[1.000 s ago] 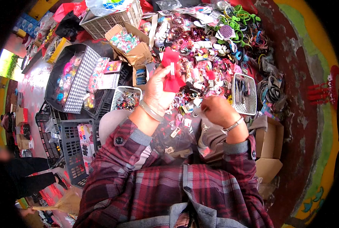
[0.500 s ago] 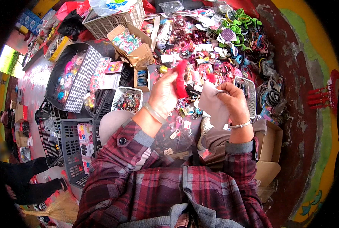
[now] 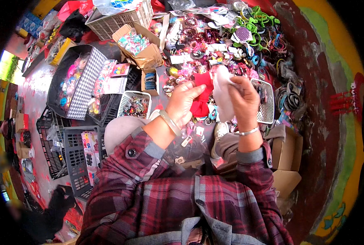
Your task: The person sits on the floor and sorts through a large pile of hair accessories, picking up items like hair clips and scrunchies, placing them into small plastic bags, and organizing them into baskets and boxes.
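My left hand (image 3: 181,102) pinches a soft red cloth piece (image 3: 201,104), broad at both ends and narrower in the middle, somewhat like a bow. Close by on its right, my right hand (image 3: 246,96) grips a thin, limp white sheet (image 3: 223,96) by its upper edge; whether it is paper, cloth or film I cannot make out. Both are held in the air above a spread pile of hair accessories (image 3: 194,57). Little or no gap shows between the red cloth and the white sheet.
White baskets stand left (image 3: 129,95) and right (image 3: 265,118) of my hands. Beyond the left one are a small box of blue items (image 3: 150,93), a carton of packets (image 3: 125,30) and a grey crate (image 3: 127,21). Green headbands (image 3: 255,36) lie far right; an open carton (image 3: 288,153) sits beside my leg.
The red cloth has turned and now shows a wider face. My right hand has raised the white sheet and brought it closer to the red cloth. A dark-clothed person at lower left has shifted.
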A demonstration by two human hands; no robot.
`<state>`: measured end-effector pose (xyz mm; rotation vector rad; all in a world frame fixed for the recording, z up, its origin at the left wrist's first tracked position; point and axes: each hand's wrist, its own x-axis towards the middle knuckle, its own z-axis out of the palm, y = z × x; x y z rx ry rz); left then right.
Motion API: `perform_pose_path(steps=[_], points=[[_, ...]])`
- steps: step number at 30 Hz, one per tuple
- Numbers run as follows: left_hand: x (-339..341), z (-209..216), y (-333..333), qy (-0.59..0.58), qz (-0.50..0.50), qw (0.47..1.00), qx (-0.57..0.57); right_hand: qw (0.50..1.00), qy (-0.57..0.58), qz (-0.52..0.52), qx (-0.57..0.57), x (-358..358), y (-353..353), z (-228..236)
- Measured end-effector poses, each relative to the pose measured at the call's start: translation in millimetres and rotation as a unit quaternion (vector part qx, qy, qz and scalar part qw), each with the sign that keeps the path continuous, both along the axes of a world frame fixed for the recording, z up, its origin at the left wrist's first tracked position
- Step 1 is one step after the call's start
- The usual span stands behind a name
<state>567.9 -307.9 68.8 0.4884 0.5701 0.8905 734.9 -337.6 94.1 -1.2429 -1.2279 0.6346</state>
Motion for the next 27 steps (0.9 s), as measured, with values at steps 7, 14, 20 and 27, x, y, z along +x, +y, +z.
perform_pose_path(steps=[7, 14, 20, 27], points=[[5.5, 9.0, -7.9, 0.009, 0.072, 0.997, -0.029, 0.964, -0.245, 0.100, -0.012, -31.9, -2.8, 8.0], [-5.6, 5.2, 1.9, 0.025, 0.053, 0.997, 0.046, 0.952, -0.285, -0.116, -0.004, 6.1, -0.8, 9.8], [5.0, 10.2, -3.9, -0.003, 0.051, 0.999, 0.011, 0.941, -0.318, 0.050, 0.100, -27.9, -5.4, 6.4], [-2.4, 13.1, -3.2, 0.003, -0.051, 0.999, 0.019, 0.931, -0.338, -0.135, 0.029, 0.7, 2.5, 3.9]])
